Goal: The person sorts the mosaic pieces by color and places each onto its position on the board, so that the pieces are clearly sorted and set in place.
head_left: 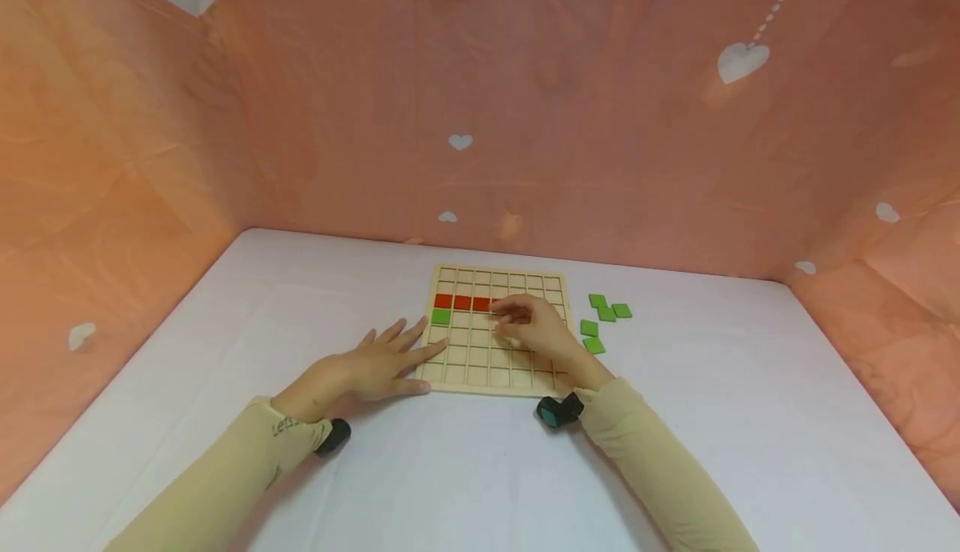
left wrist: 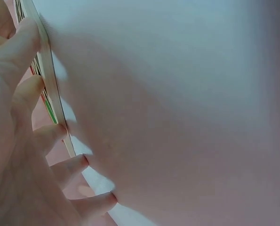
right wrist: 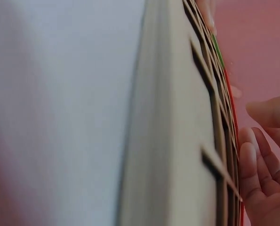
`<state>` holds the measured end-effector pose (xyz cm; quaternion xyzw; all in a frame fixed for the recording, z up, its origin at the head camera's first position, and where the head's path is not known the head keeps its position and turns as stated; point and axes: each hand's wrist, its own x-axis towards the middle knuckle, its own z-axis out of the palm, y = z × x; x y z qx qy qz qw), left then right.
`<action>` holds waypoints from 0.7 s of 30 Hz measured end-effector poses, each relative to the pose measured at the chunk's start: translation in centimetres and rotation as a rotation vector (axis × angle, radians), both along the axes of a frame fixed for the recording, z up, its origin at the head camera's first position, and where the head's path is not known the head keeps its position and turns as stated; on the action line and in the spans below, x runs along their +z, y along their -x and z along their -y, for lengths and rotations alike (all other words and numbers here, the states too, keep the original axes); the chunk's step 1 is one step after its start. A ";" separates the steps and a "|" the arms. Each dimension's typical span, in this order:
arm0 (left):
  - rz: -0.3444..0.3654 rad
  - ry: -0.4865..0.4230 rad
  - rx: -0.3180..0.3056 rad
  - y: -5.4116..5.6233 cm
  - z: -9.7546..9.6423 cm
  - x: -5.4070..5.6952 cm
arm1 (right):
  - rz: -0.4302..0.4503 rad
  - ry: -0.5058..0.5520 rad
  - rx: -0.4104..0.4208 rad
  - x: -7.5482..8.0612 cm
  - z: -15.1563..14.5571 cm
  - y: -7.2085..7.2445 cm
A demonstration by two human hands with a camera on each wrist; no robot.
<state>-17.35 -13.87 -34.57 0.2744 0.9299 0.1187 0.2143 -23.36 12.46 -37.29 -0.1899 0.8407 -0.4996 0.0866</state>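
A wooden grid board (head_left: 480, 377) lies flat on the table. Red square tiles (head_left: 462, 303) sit side by side in one row, and its right part is hidden by my right hand (head_left: 543, 331). One green tile (head_left: 440, 317) fills the leftmost cell just below that row. My left hand (head_left: 375, 366) rests with spread fingers at the board's left edge, thumb by the near corner. Over the board, the right hand's fingers are loosely bent beside the red row. In the right wrist view, its thumb and index finger (right wrist: 267, 113) stand apart, and no tile shows between them.
Several loose green tiles (head_left: 607, 313) lie on the white-covered table (head_left: 450, 485) to the right of the board, two of them touching. Orange-pink cloth (head_left: 525, 118) with white hearts encloses the back and sides. Dark wrist devices (head_left: 558, 410) are at both cuffs.
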 end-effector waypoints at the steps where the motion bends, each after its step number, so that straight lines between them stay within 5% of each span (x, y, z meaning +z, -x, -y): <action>1: -0.001 -0.004 0.000 0.0 0.0 0.0 | 0.003 -0.004 -0.002 0.0 -0.2 0.0; 21: 0.006 -0.039 0.000 0.1 0.1 -0.1 | -0.004 0.003 -0.035 0.1 -2.9 -0.2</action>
